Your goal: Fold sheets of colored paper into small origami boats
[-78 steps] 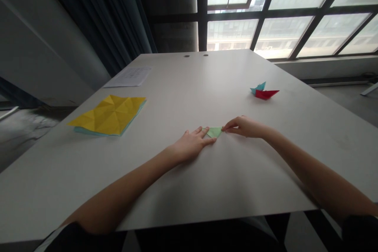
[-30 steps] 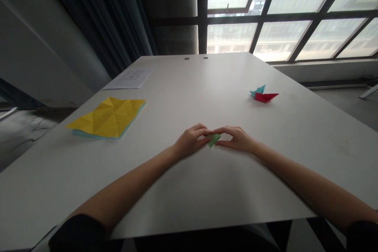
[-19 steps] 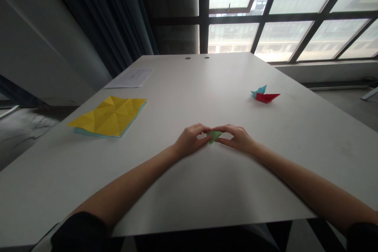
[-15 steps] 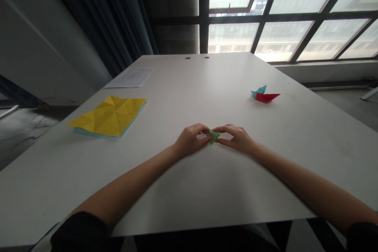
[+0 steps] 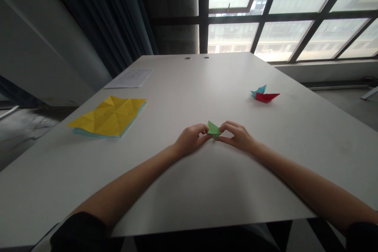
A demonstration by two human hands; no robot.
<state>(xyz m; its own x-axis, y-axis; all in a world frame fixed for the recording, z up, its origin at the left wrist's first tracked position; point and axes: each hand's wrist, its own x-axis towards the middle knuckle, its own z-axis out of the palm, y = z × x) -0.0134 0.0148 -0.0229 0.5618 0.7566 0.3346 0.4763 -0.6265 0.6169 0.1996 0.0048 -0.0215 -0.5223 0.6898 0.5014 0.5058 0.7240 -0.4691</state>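
Observation:
A small folded piece of green paper (image 5: 213, 130) stands pointed upward between my two hands, just above the white table (image 5: 206, 181). My left hand (image 5: 190, 140) pinches its left side with curled fingers. My right hand (image 5: 236, 136) pinches its right side in the same way. Both hands rest low over the middle of the table.
A creased yellow sheet (image 5: 110, 115) lies on a light blue sheet at the left. A printed white page (image 5: 130, 77) lies farther back on the left. A red paper boat (image 5: 266, 97) and a teal one (image 5: 258, 89) sit at the right. Windows stand behind.
The green paper lay flat under my left fingers; both hands then pinched it, and now it is pulled up into a raised point between them.

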